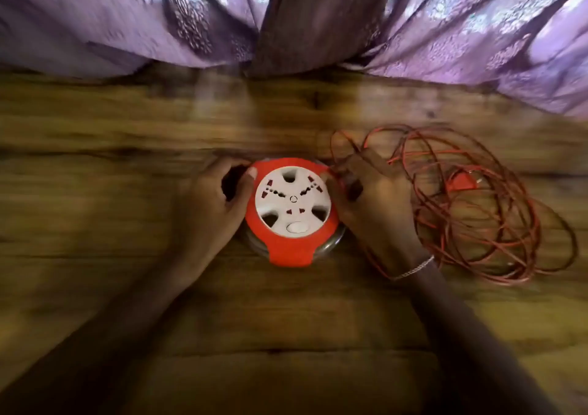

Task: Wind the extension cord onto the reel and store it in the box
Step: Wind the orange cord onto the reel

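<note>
A round red reel (291, 257) with a white socket face lies flat in the middle of the wooden table (127, 287). My left hand (211, 206) grips its left rim, thumb on the red edge. Against the reel's right rim rests my right hand (375, 206), its fingers pinching the red cord where it meets the reel. To the right, the rest of the red extension cord (496, 233) lies in loose tangled loops, with its red plug (459, 182) among them. No box is in view. The picture is blurred by motion.
A purple patterned curtain (127, 16) hangs along the table's far edge, with a dark gap in its middle. A thin silver bracelet (413, 268) circles my right wrist. Bare wood lies left of the reel and in front of it.
</note>
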Demonstrator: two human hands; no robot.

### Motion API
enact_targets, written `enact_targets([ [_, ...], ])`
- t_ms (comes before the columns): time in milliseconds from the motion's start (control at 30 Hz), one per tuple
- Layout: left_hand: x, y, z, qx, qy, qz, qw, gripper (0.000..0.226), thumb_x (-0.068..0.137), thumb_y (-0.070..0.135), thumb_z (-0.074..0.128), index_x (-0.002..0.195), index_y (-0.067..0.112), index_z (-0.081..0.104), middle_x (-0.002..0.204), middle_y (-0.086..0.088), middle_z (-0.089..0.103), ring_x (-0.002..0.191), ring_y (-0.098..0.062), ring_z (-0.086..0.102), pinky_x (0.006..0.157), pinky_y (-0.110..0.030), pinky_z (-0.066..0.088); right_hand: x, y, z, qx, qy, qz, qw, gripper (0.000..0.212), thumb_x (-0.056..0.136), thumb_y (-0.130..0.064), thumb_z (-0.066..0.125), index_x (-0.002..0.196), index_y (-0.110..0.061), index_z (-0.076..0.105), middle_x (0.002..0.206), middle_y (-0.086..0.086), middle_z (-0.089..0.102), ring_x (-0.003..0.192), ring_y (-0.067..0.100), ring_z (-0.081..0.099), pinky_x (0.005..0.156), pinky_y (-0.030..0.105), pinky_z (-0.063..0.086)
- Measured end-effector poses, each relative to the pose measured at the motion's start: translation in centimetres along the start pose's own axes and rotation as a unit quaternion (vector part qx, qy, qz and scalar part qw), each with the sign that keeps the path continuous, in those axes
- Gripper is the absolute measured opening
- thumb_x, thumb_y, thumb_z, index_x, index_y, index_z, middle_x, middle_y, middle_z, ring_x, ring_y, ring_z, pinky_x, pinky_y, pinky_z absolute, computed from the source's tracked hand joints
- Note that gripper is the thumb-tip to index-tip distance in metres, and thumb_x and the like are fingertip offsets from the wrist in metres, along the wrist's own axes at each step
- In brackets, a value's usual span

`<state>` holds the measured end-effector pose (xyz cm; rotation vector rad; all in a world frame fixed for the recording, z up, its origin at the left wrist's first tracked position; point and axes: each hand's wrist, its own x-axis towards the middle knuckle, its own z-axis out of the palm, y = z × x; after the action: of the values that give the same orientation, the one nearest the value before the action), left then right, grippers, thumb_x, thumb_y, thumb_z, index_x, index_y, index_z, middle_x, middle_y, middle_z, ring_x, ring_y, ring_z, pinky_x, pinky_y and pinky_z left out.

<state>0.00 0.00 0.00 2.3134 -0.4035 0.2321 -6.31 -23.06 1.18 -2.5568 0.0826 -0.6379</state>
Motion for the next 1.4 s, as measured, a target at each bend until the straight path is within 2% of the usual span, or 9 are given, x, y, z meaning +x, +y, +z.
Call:
enact_targets([
  [67,-0.4,-0.5,0.1,0.039,0.026,0.041,0.998,0.027,0.099,0.040,0.055,0.111,0.023,0.072,0.109,0.003,0.072,0.097,-0.016,0.065,0.081,-0.029,0.047,-0.6,0.3,0.4,0.003,0.028,-0.020,0.999,0.021,0.092,-0.035,0.069,0.091,-0.015,0.073,0.096,0.004,0.069,0.073,0.027,0.066,0.060,0.044,0.054],
  [333,-0.7,-2.0,0.6,-0.006,0.050,0.091,0.995,0.037,0.093,0.048,0.052,0.105,0.025,0.077,0.089,0.010,0.075,0.078,-0.009,0.068,0.070,-0.029,0.050,-2.0,1.4,1.2,-0.021,0.067,-0.054,0.996,0.020,0.090,-0.043,0.071,0.091,-0.024,0.075,0.082,-0.005,0.066,0.069,0.009,0.058,0.063,0.024,0.039],
  [600,-1.9,-1.9,0.2,-0.007,0.069,0.058,0.996,0.028,0.091,0.045,0.065,0.097,0.023,0.080,0.090,0.004,0.078,0.087,-0.018,0.071,0.073,-0.027,0.046,-3.3,-1.4,0.1,-0.034,0.066,-0.002,0.997,0.021,0.081,-0.045,0.075,0.086,-0.025,0.078,0.082,-0.006,0.076,0.078,0.015,0.071,0.070,0.034,0.056],
  [767,-1.3,-2.4,-0.5,-0.101,0.018,-0.005,0.995,0.025,0.088,0.044,0.071,0.092,0.021,0.079,0.087,0.007,0.077,0.086,-0.011,0.071,0.074,-0.026,0.050,-3.7,-2.1,-0.5,0.127,0.030,0.082,0.988,0.018,0.081,-0.030,0.086,0.083,-0.019,0.072,0.062,-0.004,0.072,0.048,0.012,0.068,0.049,0.031,0.055],
  [900,-1.3,-2.2,-0.5,-0.204,0.011,-0.004,0.979,0.018,0.091,0.036,0.072,0.097,0.021,0.078,0.086,0.011,0.077,0.078,0.002,0.069,0.072,-0.022,0.053,-4.1,-3.0,-1.4,0.273,0.031,0.102,0.956,0.022,0.082,-0.010,0.086,0.094,-0.003,0.069,0.071,0.011,0.064,0.043,0.010,0.060,0.042,0.028,0.048],
  [1000,-1.6,-1.4,-0.3,-0.256,0.015,0.000,0.967,0.019,0.094,0.038,0.068,0.091,0.022,0.077,0.086,0.008,0.078,0.078,-0.006,0.070,0.078,-0.031,0.055,-3.8,-3.4,-2.2,0.293,0.060,0.106,0.948,0.029,0.080,-0.006,0.086,0.104,-0.001,0.069,0.082,0.011,0.061,0.040,-0.004,0.052,0.040,0.012,0.043],
  [1200,-1.5,-0.5,-1.5,-0.342,0.029,-0.001,0.939,0.015,0.093,0.032,0.070,0.096,0.019,0.078,0.089,0.000,0.079,0.081,-0.016,0.071,0.081,-0.038,0.057,-3.4,-3.2,-2.2,0.320,0.006,0.106,0.942,0.049,0.079,-0.009,0.087,0.120,-0.007,0.062,0.094,0.014,0.060,0.047,-0.007,0.056,0.046,0.012,0.046],
  [1300,-1.7,-0.1,-2.2,-0.365,0.020,0.003,0.931,0.015,0.090,0.028,0.074,0.100,0.018,0.079,0.092,-0.002,0.079,0.084,-0.018,0.072,0.079,-0.035,0.058,-2.7,-3.2,-1.7,0.171,0.013,-0.007,0.985,0.056,0.075,-0.032,0.091,0.122,-0.018,0.065,0.100,-0.005,0.070,0.076,-0.012,0.063,0.070,0.011,0.050],
  [1400,-2.0,1.1,-2.5,-0.398,0.020,0.017,0.917,0.021,0.085,0.022,0.078,0.105,0.016,0.079,0.095,-0.007,0.079,0.085,-0.021,0.072,0.079,-0.035,0.059,-2.2,-3.9,-1.6,0.176,-0.019,-0.066,0.982,0.051,0.079,-0.038,0.087,0.125,-0.028,0.068,0.105,-0.026,0.069,0.095,-0.016,0.064,0.083,0.007,0.049],
])
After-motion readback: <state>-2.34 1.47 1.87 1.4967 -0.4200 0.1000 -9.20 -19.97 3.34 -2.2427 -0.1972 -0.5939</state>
